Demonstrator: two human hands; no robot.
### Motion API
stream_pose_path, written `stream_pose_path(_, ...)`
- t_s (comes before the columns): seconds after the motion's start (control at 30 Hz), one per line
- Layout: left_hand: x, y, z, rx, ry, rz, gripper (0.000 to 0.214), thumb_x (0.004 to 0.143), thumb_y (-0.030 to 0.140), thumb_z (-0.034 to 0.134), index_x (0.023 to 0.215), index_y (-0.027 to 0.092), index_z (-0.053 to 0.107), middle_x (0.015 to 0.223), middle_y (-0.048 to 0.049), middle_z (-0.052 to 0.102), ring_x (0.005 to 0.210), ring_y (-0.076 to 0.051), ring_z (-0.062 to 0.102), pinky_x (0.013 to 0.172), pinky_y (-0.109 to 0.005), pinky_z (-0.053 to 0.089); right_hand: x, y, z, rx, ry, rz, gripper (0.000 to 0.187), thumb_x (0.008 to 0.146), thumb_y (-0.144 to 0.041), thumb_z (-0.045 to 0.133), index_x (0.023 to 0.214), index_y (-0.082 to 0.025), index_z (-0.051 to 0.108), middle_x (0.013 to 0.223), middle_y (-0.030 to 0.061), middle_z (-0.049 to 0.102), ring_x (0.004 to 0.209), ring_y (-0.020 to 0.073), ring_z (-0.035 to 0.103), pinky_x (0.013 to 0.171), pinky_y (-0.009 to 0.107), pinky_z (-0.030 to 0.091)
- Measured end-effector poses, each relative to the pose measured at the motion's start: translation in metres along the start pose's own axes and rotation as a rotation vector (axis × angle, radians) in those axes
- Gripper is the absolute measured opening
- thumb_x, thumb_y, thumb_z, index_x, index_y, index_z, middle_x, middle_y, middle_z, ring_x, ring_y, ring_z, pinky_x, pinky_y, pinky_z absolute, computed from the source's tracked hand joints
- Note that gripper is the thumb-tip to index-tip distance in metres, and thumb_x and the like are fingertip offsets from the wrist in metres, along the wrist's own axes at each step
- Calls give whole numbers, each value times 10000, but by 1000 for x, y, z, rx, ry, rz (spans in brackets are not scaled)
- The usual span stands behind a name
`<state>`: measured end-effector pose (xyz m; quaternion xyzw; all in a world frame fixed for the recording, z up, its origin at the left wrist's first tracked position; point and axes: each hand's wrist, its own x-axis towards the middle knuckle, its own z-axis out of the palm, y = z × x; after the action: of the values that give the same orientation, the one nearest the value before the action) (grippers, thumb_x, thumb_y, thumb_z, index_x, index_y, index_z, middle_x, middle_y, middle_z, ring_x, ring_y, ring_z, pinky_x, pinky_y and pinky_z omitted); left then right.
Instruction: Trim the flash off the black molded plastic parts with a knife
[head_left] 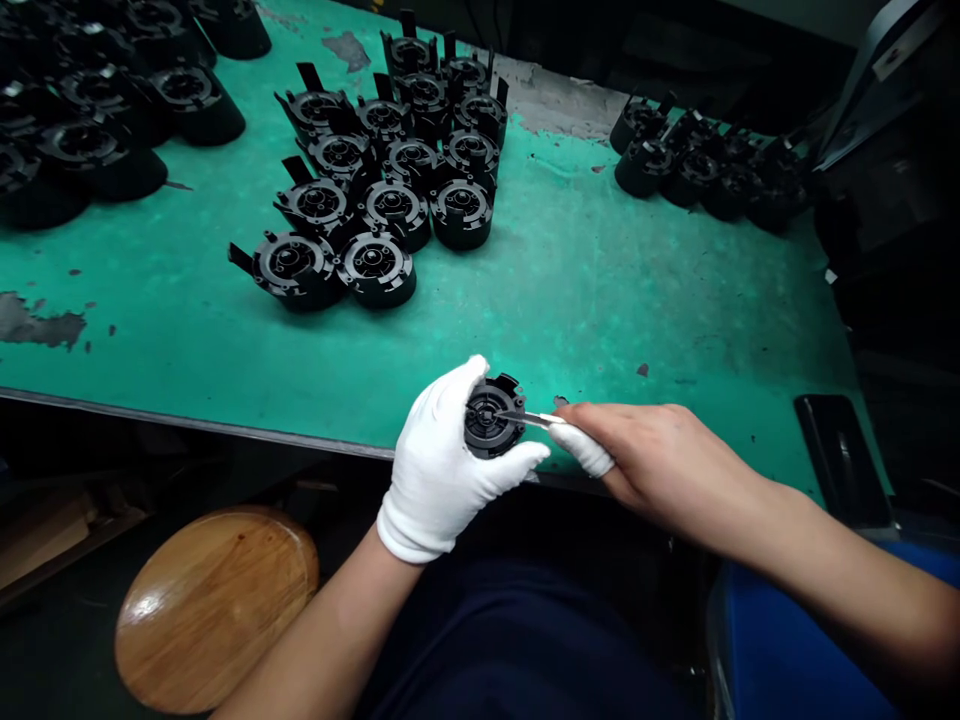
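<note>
My left hand (442, 450), in a white glove, is closed around the rim of a round black plastic part (491, 418) at the table's front edge. The part's ribbed, ringed inner face is turned up toward me. From the right, my right hand (637, 445) grips a slim, pointed metal tool (529, 417), with a white cover on the thumb. The tool's tip reaches the middle of the part. Whether it is a blade or tweezers I cannot tell.
Several similar black housings (390, 205) stand grouped on the green table (570, 280). More housings (97, 140) are at the far left, and others (697, 165) at the back right. A black phone-like object (844, 455) lies at right. A wooden stool (217, 605) stands below left.
</note>
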<state>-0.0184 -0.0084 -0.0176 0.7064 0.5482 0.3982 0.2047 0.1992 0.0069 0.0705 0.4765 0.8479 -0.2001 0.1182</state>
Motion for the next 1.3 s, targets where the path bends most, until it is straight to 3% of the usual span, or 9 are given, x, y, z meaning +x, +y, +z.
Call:
stream_pose_path(0.3,0,-2,1,4,20,-8,909,660,602,831,1390,177,495,1375,-151,610,1267,-317,603,1118,-460,482,-2,-14,14,159,-73,31,365,857,-96,464,1149,-217,645,960,62,765,837,269,727,650,320,452)
stream_pose_path(0.43,-5,9,4,-19,25,-98,934,692,610,803,1436,169,451,1422,-165,571,1317,-326,563,1150,-467,449,-3,-15,30,567,125,27,305,954,-187,464,1197,-250,637,1057,33,758,916,213,711,766,296,487)
stream_pose_path(0.53,-23,33,8,-34,19,-223,939,832,556,699,1555,164,247,1575,-197,384,1447,-332,416,1197,-498,380,9,-21,44,869,325,62,328,1007,-253,420,1289,-228,586,1190,53,720,1027,189,682,862,283,499)
stream_pose_path(0.6,-39,52,9,-15,-37,-258,921,906,481,627,1591,167,97,1646,-200,225,1516,-332,282,1224,-524,321,20,-20,47,933,438,124,356,1027,-309,403,1324,-217,576,1195,60,719,1044,195,678,885,296,505)
stream_pose_path(0.67,-53,66,7,2,-117,-261,918,924,433,603,1596,171,35,1669,-190,143,1541,-327,203,1234,-528,295,26,-10,42,882,500,140,369,1021,-324,430,1331,-213,597,1178,54,732,1043,205,684,893,307,510)
stream_pose_path(0.73,-57,71,4,4,-148,-259,934,912,426,618,1596,173,34,1673,-183,130,1547,-318,184,1238,-518,290,22,6,32,751,492,67,377,986,-265,484,1335,-227,619,1221,38,730,1080,209,683,918,304,508)
stream_pose_path(0.9,-24,46,4,-38,-87,-169,998,823,486,727,1573,154,157,1644,-189,233,1531,-305,247,1255,-494,257,-5,34,16,345,284,-20,435,938,-196,506,1346,-279,630,1287,12,713,1109,226,690,927,322,522)
stream_pose_path(1.1,6,24,10,-56,-145,-128,886,748,537,786,1458,173,401,1476,-151,525,1375,-297,509,1184,-463,404,-16,28,18,95,132,47,518,915,-161,476,1414,-267,569,1256,59,724,1079,286,705,873,390,552)
stream_pose_path(1.3,5,28,10,-44,-111,-117,835,727,562,798,1395,186,467,1403,-119,586,1311,-277,565,1154,-439,440,-23,11,21,180,84,82,466,904,-124,476,1337,-225,615,1189,91,749,1025,270,723,844,336,544)
